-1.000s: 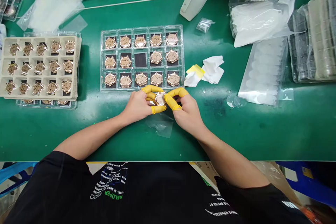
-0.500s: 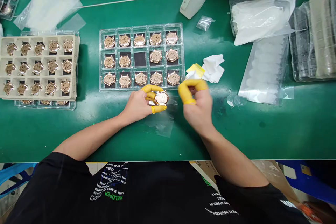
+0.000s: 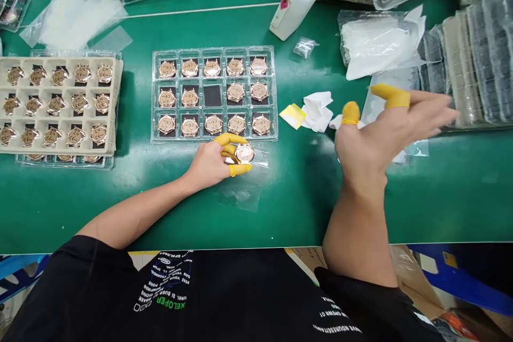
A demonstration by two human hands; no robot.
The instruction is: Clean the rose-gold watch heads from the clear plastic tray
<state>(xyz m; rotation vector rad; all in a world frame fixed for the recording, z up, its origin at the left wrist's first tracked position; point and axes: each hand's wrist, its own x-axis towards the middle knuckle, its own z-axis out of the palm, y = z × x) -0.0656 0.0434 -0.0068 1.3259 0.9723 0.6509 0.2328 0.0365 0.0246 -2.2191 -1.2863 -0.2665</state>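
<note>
My left hand (image 3: 218, 160), with yellow finger cots, pinches a rose-gold watch case (image 3: 244, 153) just in front of a clear tray (image 3: 276, 93) of similar cases; the tray's middle cell is bare. A clear film lies under and beside the held case. My right hand (image 3: 380, 133) is raised over the table's right side, fingers spread and holding nothing, reaching over a sheet of round clear stickers (image 3: 404, 152).
A beige tray (image 3: 116, 107) full of watch cases sits at the left. White wipes (image 3: 316, 109) and a yellow scrap (image 3: 292, 115) lie right of the clear tray. A white bottle (image 3: 294, 2), plastic bags (image 3: 377, 43) and stacked trays (image 3: 473, 59) fill the back and right.
My right hand let go of the watch case and swung right and away, opening its fingers. My left hand kept the case almost still.
</note>
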